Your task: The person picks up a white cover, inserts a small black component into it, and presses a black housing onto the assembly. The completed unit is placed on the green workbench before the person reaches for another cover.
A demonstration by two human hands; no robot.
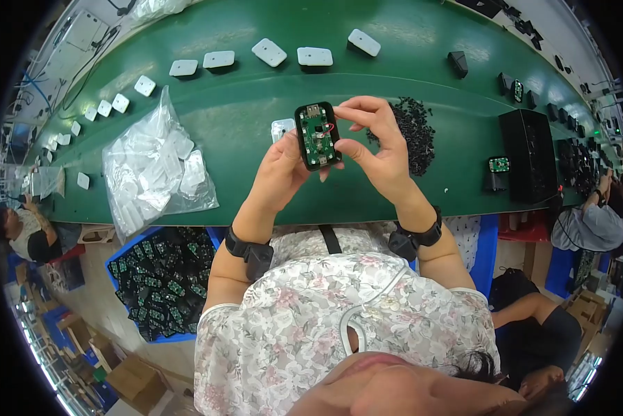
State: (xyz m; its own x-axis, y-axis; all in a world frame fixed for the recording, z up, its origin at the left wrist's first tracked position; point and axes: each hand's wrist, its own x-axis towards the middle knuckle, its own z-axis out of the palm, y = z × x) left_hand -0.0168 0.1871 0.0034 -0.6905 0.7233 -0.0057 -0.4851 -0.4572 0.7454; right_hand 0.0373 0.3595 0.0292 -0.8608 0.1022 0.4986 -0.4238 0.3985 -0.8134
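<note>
**Black housing held over green belt, board side up**

Gripped from below and along left edge by left hand (280, 170); fingers wrapped behind black housing (318, 136), clenched on it. Held tilted toward face, probably so open side could be read. Steadied at right edge by right hand (374, 142): thumb against housing's lower right side, fingertips (346, 105) pinched at upper right corner, right beside a small red wire. Whether anything small sat in that pinch: could not tell.

Housing itself: rounded black rectangle, shell open, green circuit board (318, 133) seated inside, metal port at upper end, pale dots at corners. Raised clear of green belt (242, 118), above its near half.

Just right of housing, heap of small black parts (414, 132) on belt, within reach of right hand. Just left and behind, one white piece. Farther left, clear bag of white covers (155, 170). Beyond housing, row of white covers (270, 53) spaced along belt. Below-left of housing, blue bin of green boards (162, 277), off belt edge. Well right, black box (530, 156).
</note>
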